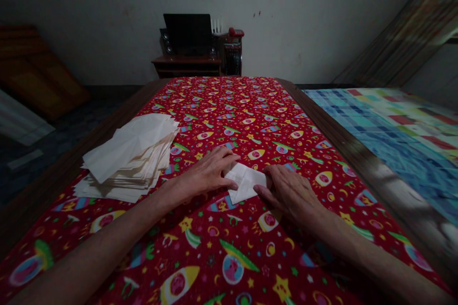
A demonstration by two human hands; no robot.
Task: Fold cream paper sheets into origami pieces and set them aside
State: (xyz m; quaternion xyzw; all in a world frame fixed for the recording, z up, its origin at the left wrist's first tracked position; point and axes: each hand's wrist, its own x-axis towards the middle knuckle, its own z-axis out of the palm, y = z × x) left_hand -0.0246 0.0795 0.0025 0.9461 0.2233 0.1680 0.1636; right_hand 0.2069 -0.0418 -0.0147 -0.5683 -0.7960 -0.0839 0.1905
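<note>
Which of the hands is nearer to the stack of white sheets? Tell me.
Left. The left hand is right of the stack, apart from it, at the left side of the folded paper; the right hand is farther right, at the paper's right side.

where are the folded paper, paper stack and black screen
Folded paper (246, 183), head view: middle of its upper face.
Paper stack (133, 145), head view: middle of the top sheet.
Black screen (188, 31), head view: middle of its front.
</note>
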